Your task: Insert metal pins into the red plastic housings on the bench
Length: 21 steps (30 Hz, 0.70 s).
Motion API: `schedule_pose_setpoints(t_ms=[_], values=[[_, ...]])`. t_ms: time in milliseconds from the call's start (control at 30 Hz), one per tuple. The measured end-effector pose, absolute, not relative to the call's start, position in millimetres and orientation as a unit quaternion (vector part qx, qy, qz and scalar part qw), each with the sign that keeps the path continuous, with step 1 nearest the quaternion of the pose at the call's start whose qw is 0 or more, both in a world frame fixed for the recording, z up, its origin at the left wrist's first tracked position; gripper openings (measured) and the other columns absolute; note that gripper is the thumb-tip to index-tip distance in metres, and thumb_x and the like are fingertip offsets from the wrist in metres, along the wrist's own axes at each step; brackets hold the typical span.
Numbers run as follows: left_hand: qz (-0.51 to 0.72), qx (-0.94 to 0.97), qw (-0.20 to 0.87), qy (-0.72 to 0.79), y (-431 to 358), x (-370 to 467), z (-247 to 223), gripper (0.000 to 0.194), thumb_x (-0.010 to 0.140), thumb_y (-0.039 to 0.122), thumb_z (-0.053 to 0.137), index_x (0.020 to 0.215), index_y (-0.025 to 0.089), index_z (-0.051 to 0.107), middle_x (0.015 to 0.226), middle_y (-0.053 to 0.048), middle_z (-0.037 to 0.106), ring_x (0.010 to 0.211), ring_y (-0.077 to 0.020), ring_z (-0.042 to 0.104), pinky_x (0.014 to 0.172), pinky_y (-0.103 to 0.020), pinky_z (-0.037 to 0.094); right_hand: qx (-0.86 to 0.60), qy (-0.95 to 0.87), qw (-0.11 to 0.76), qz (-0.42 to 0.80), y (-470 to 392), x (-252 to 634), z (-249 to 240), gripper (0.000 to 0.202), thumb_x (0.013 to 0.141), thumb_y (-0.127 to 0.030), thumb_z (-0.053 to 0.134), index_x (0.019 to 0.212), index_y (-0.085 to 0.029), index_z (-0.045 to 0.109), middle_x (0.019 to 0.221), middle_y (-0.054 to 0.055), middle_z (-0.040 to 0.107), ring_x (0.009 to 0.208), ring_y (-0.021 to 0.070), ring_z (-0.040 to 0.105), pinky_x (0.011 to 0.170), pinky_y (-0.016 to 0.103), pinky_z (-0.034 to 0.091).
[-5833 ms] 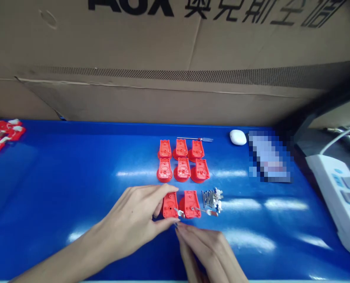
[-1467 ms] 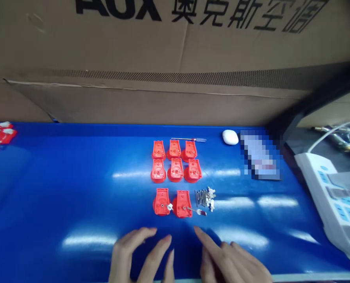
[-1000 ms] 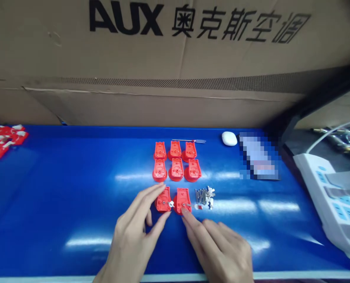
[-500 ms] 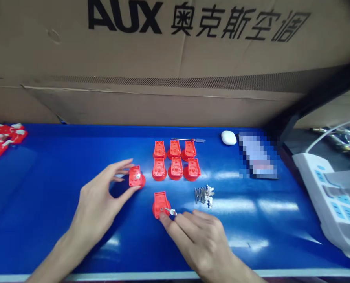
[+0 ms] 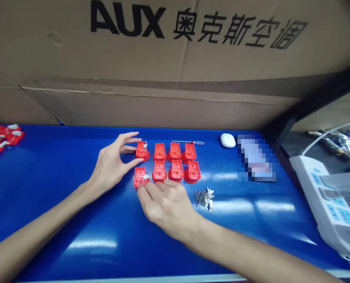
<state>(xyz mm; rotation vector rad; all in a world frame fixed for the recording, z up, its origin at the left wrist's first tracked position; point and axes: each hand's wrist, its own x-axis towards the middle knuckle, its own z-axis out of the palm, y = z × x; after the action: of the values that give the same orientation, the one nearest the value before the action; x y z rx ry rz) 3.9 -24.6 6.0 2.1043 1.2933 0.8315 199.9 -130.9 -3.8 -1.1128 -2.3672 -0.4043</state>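
My left hand (image 5: 111, 159) has its thumb and fingers around a red plastic housing (image 5: 141, 151), which carries a small whitish metal piece on its upper side. Just below it, my right hand (image 5: 165, 204) grips the near edge of a second red plastic housing (image 5: 140, 175); a similar whitish piece shows at its right side. The right fingertips are partly hidden. To the right stand several more red housings (image 5: 176, 169) in two rows, close to the right hand's knuckles.
A pile of screws and small metal pieces (image 5: 204, 197) lies right of my right hand. Behind the rows is a screwdriver (image 5: 189, 142). Farther right are a white rounded case (image 5: 228, 140), a blurred-out phone-like object (image 5: 257, 159) and a power strip (image 5: 325, 196). Red-and-white parts (image 5: 4, 139) lie far left.
Both hands have moved away from me with their red housings, the right one also leftward. The two housings now stand one behind the other, left of the rows.
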Motion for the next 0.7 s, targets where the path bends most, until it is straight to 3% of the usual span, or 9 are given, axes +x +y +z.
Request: schedule_pose_setpoints(t_ms=[233,367,700], values=[[0.357,0.749,0.322,0.456,-11,-2,-10,0.091,0.085,0.043,0.096,0.162,0.034,0.049,0.153,-0.010,0.071,0.120,-0.0312,0.080,0.113,-0.053,0.063,-0.434,-0.847,0.248,-0.179,-121,196,-5,0.024,0.098,-0.004,0.060,0.081,-0.021,0.060,0.067,-0.001,0.064,0.058,0.0169,0.059,0.059,0.034,0.038],[0.361,0.739,0.363,0.437,-6,-5,-13,0.088,0.084,0.043,0.096,0.159,0.030,0.052,0.143,-0.013,0.076,0.118,-0.0319,0.080,0.111,-0.054,0.064,-0.449,-0.837,0.248,-0.190,-118,194,-7,0.023,0.099,-0.005,0.061,0.082,-0.021,0.061,0.068,0.000,0.064,0.063,0.0174,0.057,0.063,0.035,0.036],[0.361,0.738,0.380,0.425,-2,-2,-12,0.085,0.084,0.042,0.096,0.157,0.028,0.054,0.141,-0.015,0.077,0.116,-0.0322,0.081,0.108,-0.055,0.065,-0.455,-0.831,0.252,-0.199,-113,196,-8,0.025,0.099,-0.004,0.062,0.080,-0.021,0.062,0.069,0.001,0.064,0.065,0.0174,0.056,0.064,0.034,0.037]])
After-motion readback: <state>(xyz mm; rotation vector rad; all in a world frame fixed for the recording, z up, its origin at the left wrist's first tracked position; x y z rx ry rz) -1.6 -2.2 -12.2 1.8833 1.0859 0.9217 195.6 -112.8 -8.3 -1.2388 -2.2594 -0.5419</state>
